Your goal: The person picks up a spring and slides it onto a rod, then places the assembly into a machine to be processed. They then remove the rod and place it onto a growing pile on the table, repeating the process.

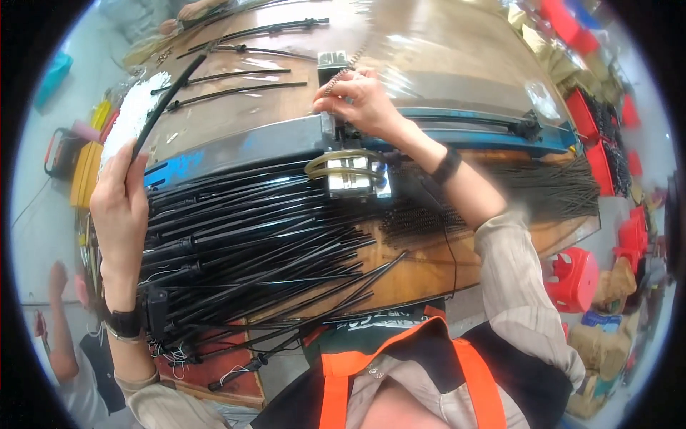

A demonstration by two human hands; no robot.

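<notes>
My left hand [120, 200] is closed around the lower end of a thin black rod [168, 100], which slants up and to the right over the table's left side. Between the fingertips of my right hand [366, 104] is a thin metal coil spring [346, 74], its free end pointing up and right. That hand is over the middle of a long metal fixture [264, 143] with blue parts. Just below it stands a small metal clamp block [350, 179] with a loop of yellowish tube. Where the spring's lower end sits is hidden by my fingers.
A thick pile of black rods [236, 236] covers the table's near left. Many springs [421, 218] lie at the near right. Several finished-looking black rods [243, 93] rest across the far left. A red stool [574, 279] stands to the right; other people are at the left.
</notes>
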